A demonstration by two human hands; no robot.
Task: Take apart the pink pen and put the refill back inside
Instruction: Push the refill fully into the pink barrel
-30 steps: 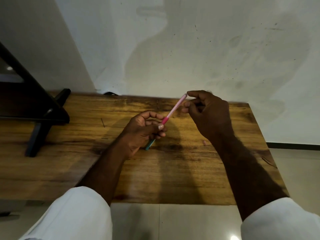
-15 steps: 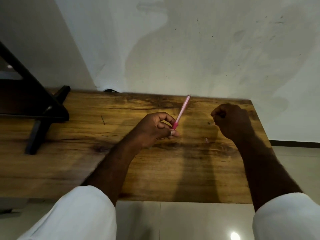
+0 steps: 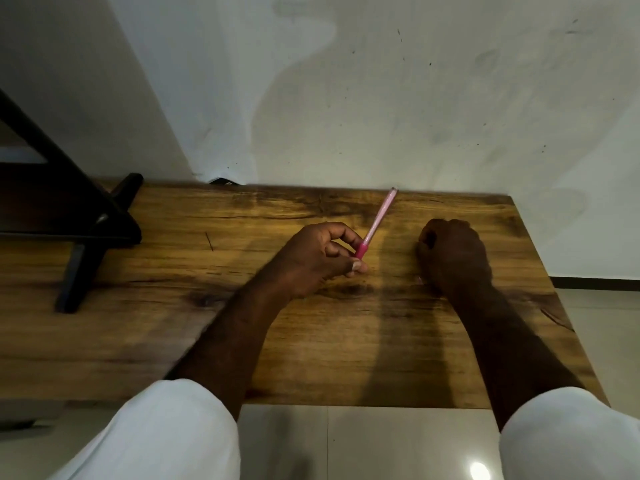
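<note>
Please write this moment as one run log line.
left hand: pinches pink pen at its darker end, pen tilted up | right hand: fingers curled, over wooden table, contents hidden

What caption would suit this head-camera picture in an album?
A person's left hand pinches the pink pen tilted over a wooden table; right hand rests curled beside it.

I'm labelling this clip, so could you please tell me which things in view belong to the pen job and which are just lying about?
Job: pink pen, pinched by the left hand; right hand, curled in a fist over the wooden table, contents hidden.
Lying about: black stand; small dark object at the table's back edge.
</note>
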